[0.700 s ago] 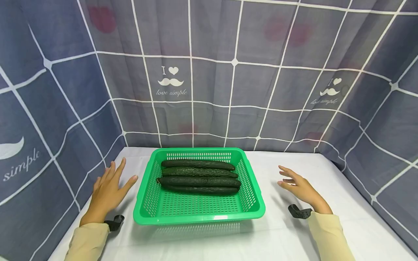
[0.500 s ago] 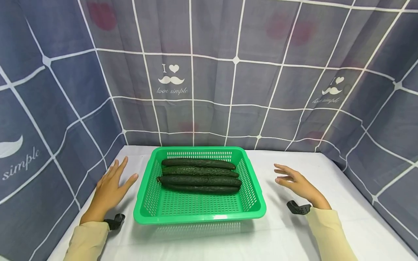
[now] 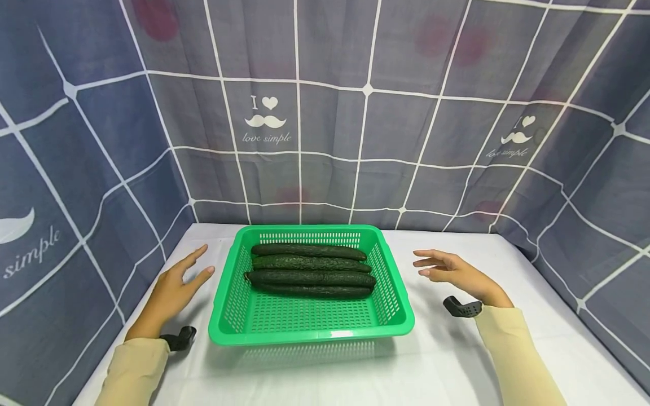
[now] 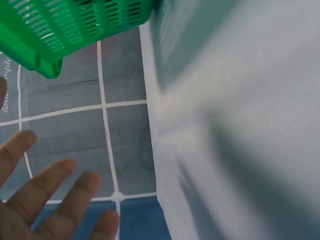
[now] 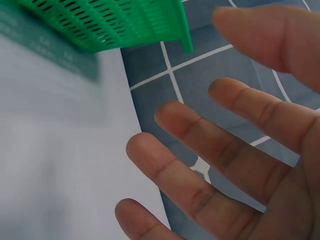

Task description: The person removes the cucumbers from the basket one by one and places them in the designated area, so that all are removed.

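Both hands are hanging free, gripping nothing. Left hand [image 3: 170, 290] is hovering off the left side of the green plastic basket [image 3: 284, 338], near it but not touching; thumb and index are standing well apart. Left wrist view is showing its fingers [image 4: 75, 205] spreading, gaps between them, nothing in the grasp. Right hand [image 3: 459, 276] is hovering off the basket's right side, also clear of it, fingertips pointing inward at the rim. Right wrist view is showing those fingers [image 5: 192, 190] fanning out, only slightly bending, with the thumb [image 5: 270, 40] standing off from them; palm is carrying nothing.

Four dark green cucumbers [image 3: 312, 278] are lying inside the basket, running left to right, side by side, sitting toward its far wall. Third from the back is partly covering the front one in the head view. Bare slotted floor is showing in the near part. Neither hand is touching any of them.

Basket is sitting on the white tablecloth [image 3: 315, 378], between the hands. Grey-blue curtain [image 3: 330, 124] with white grid lines is hanging behind and on both sides. Black wrist devices [image 3: 462, 307] are sitting at both wrists, just beyond the beige sleeves [image 3: 513, 349].
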Demonstrator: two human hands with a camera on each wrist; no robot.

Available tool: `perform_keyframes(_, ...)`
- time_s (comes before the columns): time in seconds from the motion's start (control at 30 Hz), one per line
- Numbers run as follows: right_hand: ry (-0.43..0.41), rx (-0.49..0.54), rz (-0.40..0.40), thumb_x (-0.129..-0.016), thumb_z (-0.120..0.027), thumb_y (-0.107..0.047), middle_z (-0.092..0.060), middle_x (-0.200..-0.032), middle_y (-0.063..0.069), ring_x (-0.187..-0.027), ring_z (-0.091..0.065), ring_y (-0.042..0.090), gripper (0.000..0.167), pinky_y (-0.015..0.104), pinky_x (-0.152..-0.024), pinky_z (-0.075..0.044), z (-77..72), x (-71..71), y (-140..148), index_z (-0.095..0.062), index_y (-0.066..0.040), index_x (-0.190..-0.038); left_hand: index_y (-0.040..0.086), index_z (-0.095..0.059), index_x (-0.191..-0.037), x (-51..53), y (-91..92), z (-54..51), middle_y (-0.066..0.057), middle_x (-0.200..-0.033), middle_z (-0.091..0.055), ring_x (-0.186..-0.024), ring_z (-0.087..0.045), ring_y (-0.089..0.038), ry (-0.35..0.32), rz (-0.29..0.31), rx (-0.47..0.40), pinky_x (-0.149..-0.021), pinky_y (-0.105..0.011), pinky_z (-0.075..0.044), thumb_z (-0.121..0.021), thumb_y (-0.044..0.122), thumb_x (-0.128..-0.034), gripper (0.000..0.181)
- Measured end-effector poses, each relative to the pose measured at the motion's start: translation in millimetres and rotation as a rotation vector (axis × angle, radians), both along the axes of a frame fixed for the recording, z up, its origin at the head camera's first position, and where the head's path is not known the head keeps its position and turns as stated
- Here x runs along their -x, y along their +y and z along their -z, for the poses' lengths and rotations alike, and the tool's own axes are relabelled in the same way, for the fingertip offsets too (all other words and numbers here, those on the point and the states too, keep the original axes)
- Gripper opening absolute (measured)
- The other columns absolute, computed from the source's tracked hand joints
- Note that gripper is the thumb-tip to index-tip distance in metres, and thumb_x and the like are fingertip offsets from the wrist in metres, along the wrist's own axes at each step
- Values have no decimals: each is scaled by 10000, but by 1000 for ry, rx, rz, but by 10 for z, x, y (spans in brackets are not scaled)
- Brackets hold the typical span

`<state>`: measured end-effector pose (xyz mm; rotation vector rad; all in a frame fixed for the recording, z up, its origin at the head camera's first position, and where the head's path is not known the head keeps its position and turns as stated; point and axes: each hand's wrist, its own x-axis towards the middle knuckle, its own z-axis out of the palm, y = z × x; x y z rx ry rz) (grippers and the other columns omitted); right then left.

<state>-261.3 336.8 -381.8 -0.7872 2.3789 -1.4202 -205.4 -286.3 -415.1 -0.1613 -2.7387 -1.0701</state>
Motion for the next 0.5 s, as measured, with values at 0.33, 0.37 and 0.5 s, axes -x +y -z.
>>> perform_keyframes(0.33,-52,-8,-24,-1061,-626,-63,-639,-1460,195,-1271,-690,189,539,336,-1021,-560,-154,121,-102,-500,-28,-1584,-20,-462,-1615,38,-9,1,-328,-1523,-556,-1350,-631,-299,68,173,-169,-1042,-260,-505,-623,179,-1111,566)
perform_keyframes(0.37,-58,-8,-26,-1060,-626,-60,-639,-1461,193,-1278,-688,209,538,345,-1025,-560,-173,129,-114,-503,-35,-1583,-29,-463,-1610,45,-8,4,-321,-1507,-574,-1320,-643,-190,73,189,-202,-996,-184,-498,-617,163,-1113,555)
perform_keyframes(0.5,-62,-11,-42,-1063,-625,-56,-628,-1464,219,-1269,-690,201,542,360,-1033,-560,-245,157,-179,-488,1,-1584,-44,-456,-1608,55,-3,15,-38,-1422,-686,-1179,-620,96,77,262,-336,-926,-106,-491,-582,117,-1124,525)
